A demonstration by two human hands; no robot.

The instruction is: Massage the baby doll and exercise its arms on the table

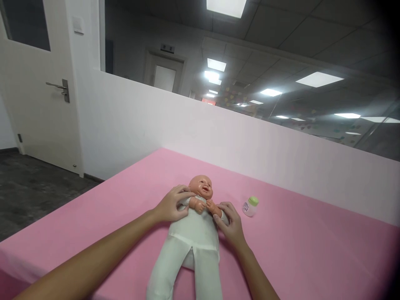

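Observation:
A baby doll (195, 229) in pale whitish clothes lies on its back on a pink-covered table (125, 204), its head toward the wall and its legs toward me. My left hand (173, 203) is curled round the doll's arm and shoulder on the left side. On the other side my right hand (231, 223) grips the doll's other arm, thumb in front and fingers behind. Both small plastic forearms lie bent over the chest, with the doll's hands close together. To the right of my right hand stands a small jar (250, 207) with a green lid, slightly tilted in view.
A low white wall (200, 129) with a glass window above runs along the table's far side. At the left are a cream door (43, 100) with a metal handle and a dark floor (37, 187) beyond the table's edge.

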